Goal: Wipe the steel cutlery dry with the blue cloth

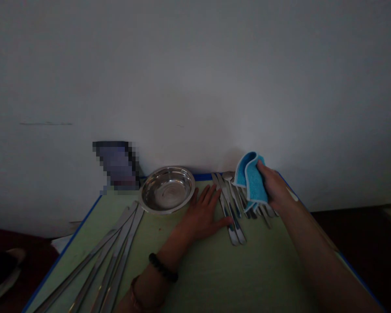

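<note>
My left hand (204,214) lies flat on the green table (215,269), fingers spread, its thumb touching the nearest of several steel knives and spoons (233,208) laid side by side. My right hand (273,186) is closed on a folded blue cloth (251,179), held just above the far end of that cutlery. A round steel bowl (167,189) stands just left of my left hand, by the wall.
Several long steel utensils (112,256) lie in a row at the table's left front. A pixelated object (117,165) leans against the white wall behind the bowl. The table has a blue edge (68,243); dark floor lies on both sides.
</note>
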A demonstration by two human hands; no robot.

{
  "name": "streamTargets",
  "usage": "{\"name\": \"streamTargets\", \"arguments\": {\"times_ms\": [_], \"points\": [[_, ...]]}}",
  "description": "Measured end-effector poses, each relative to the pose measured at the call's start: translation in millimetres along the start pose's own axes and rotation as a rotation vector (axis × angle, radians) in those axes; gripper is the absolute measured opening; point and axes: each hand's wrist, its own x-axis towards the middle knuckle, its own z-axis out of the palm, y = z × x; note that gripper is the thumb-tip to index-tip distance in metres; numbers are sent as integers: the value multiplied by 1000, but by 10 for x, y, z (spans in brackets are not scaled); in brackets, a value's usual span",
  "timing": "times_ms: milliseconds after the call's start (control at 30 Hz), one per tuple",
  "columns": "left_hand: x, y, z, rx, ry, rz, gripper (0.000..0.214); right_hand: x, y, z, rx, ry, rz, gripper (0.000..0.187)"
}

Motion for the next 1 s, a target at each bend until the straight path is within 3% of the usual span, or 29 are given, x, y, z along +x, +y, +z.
{"name": "streamTargets", "arguments": {"times_ms": [100,133,233,267,333,433,500,633,800,1000], "points": [[-60,109,-215,-53,-55,-26,80,-65,-14,42,-28,-8,-2,34],[-103,160,-342,-77,-98,-13,78,-87,-18,56,-31,-11,2,34],[-307,264,-837,-188,-265,77,41,-155,-29,100,-48,-3,4,32],[-394,251,-1010,-226,-313,71,39,-181,-32,119,-53,6,2,32],[-585,112,-1308,-175,-274,-58,40,-246,-37,168,-53,6,11,30],[-865,-344,-1545,88,-119,-402,35,-373,-42,270,-51,-33,37,27],[-1000,-689,-1553,163,-157,-625,30,-460,-43,359,-57,-73,53,24],[-1074,-1094,-1391,103,-318,-736,38,-565,-32,581,-41,-105,68,20],[-956,-1157,-1235,27,-520,-859,29,-544,-16,849,-36,-195,58,24],[-958,-1265,-1178,-53,-540,-888,31,-464,3,912,-22,-215,27,26]]}}
